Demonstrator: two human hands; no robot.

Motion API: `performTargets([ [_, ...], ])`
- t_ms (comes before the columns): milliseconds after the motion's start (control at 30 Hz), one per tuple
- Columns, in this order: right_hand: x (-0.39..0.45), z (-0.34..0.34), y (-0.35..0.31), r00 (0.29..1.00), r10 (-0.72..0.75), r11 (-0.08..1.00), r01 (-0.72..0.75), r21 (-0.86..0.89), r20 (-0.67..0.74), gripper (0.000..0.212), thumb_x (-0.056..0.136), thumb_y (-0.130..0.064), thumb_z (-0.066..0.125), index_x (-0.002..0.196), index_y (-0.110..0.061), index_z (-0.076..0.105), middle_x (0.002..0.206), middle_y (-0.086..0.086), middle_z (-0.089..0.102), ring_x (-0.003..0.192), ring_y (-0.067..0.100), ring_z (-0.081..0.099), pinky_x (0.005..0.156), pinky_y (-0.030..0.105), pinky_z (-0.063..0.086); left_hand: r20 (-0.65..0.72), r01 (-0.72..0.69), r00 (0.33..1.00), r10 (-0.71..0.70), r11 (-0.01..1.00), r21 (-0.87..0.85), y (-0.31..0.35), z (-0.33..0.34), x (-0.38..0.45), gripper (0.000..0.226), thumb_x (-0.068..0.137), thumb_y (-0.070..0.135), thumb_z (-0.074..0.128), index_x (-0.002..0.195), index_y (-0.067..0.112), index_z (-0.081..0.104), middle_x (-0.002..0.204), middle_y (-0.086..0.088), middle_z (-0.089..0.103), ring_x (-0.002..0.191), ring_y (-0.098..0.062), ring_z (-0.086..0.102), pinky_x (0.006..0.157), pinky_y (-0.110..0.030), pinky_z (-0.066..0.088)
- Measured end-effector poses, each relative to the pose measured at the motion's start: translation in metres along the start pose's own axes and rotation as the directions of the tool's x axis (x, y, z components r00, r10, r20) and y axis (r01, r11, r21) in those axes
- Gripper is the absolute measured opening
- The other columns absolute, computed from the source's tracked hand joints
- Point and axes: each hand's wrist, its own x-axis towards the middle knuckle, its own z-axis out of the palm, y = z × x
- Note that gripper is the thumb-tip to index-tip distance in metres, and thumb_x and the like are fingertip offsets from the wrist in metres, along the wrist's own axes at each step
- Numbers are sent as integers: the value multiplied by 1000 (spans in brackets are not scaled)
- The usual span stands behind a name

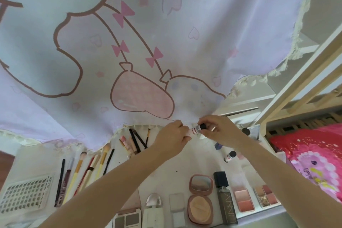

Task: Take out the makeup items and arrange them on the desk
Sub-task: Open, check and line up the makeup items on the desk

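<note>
At the far edge of the white surface, just below the hem of a lilac cartoon-printed curtain, both hands meet around a small white tube with a dark cap. The left hand has its fingers curled round the tube's pale body, while the right hand pinches the dark cap end between thumb and fingertips, so the tube is held level in the air between them, above the surface. Laid out to the left is a row of brushes and pencils, side by side and slanting, with a perforated white card beside them. A smaller cluster of pencils and lip sticks lies under the curtain edge, near the left hand. Along the near edge sit an eyeshadow palette, a white bottle with a silver cap, an open pink compact with mirror and puff, a dark foundation bottle, and two blush palettes. A small dark-capped bottle lies apart, below the right wrist. To the right, a pink printed bedspread shows beneath a wooden frame.
</note>
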Motion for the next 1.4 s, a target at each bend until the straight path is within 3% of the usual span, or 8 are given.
performTargets([
  [133, -6, 23, 31, 995, 48, 952, -19, -306, 87, 15, 87, -18, 54, 97, -11, 63, 86, 3, 62, 69, 10, 47, 67, 20, 34, 209, 37, 978, -20, 996, -80, 15, 40, 13, 31, 96, 26, 40, 111, 3, 53, 115, -14, 51, 104, -28, 52, 84, -33, 39],
  [233, -14, 38, 53, 979, 152, 906, -84, -415, 134, 21, 89, -18, 47, 103, -9, 59, 99, 11, 63, 82, 18, 50, 69, 25, 33, 335, 32, 942, -4, 996, -79, 24, 65, 21, 30, 95, 23, 42, 114, 2, 53, 117, -16, 51, 107, -30, 52, 87, -35, 41],
  [333, -21, 47, 65, 943, 291, 837, -170, -520, 160, 26, 91, -18, 42, 111, -7, 53, 109, 13, 59, 99, 28, 57, 75, 29, 42, 423, 16, 906, -13, 1000, -5, 26, 84, 23, 32, 94, 19, 43, 122, 3, 48, 123, -16, 46, 113, -32, 49, 90, -38, 42],
  [433, -21, 53, 69, 912, 369, 775, -196, -600, 179, 26, 92, -18, 39, 113, -7, 50, 113, 15, 57, 101, 29, 58, 79, 32, 46, 460, 31, 886, -62, 997, 75, 17, 93, 20, 36, 96, 21, 40, 126, 2, 44, 129, -16, 42, 120, -31, 43, 96, -38, 39],
  [1000, 23, 62, 66, 901, 427, 684, -265, -680, 78, 34, 94, -9, 35, 128, -8, 40, 123, 11, 52, 113, 26, 53, 90, 29, 41, 485, 113, 849, -211, 968, 223, -36, 92, -3, 36, 99, 22, 32, 129, 5, 41, 132, -13, 38, 122, -28, 37, 96, -35, 37],
  [1167, 20, 60, 63, 895, 442, 665, -279, -693, 65, 40, 95, -18, 36, 135, -10, 32, 128, 10, 49, 114, 26, 54, 87, 29, 44, 446, 147, 863, -237, 963, 228, -46, 83, -10, 37, 99, 24, 30, 130, 5, 40, 133, -13, 39, 122, -27, 37, 96, -35, 37],
  [1267, 17, 60, 53, 907, 422, 642, -291, -709, 10, 45, 95, -19, 37, 138, -11, 26, 134, 10, 42, 111, 24, 56, 83, 27, 46, 406, 196, 873, -269, 958, 211, -57, 80, -19, 36, 99, 23, 29, 127, 5, 41, 131, -12, 41, 121, -27, 40, 94, -35, 39],
  [1400, 22, 70, 28, 950, 308, 662, -181, -727, 44, 37, 96, -22, 34, 130, -8, 37, 135, 11, 39, 110, 26, 57, 84, 31, 47, 325, 312, 876, -357, 932, 183, -79, 74, -36, 32, 99, 23, 31, 120, 6, 48, 125, -10, 47, 115, -25, 46, 91, -35, 45],
])
